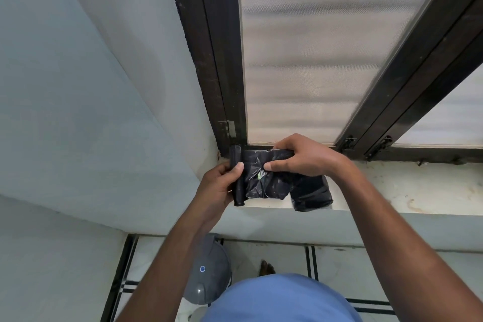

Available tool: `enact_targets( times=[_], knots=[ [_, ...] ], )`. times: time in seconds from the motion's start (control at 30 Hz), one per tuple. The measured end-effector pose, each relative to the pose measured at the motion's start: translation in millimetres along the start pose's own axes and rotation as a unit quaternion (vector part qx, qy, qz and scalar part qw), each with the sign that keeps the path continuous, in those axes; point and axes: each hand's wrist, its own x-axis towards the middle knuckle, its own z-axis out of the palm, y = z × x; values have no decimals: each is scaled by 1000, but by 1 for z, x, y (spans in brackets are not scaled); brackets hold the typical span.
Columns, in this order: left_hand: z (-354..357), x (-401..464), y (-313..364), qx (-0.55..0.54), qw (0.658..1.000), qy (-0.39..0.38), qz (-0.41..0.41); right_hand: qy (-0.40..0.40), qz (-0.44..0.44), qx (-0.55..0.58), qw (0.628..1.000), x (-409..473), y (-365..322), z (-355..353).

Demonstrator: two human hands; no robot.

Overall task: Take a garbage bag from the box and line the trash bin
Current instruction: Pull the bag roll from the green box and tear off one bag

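Left hand [219, 185] grips the bag roll [238, 178]; right hand [300, 155] pinches the unrolled garbage bag [271, 183] between them

We see soft daylight through the frosted window [326, 47] — sharp focus, no glare, and wide-angle bending at the edges.
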Motion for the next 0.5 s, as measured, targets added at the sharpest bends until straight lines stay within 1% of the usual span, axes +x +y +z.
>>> enact_targets(
  times=[0.07, 0.23, 0.4, 0.5],
  knots=[
    [-1, -1, -1, -6, 1000, -2, -5, 6, -4, 17, 1000, -3, -3, 1],
    [-3, -2, -2, 19, 1000, -17, 3, 2, -21, 53, 998, -7, -8, 3],
    [-2, -4, -3, 24, 999, -2, 27, 0, -20, 61, 998, -6, -10, 8],
    [0, 0, -9, 22, 998, 28, 51, 17, -26, 44, 999, -6, -11, 14]
  ],
)
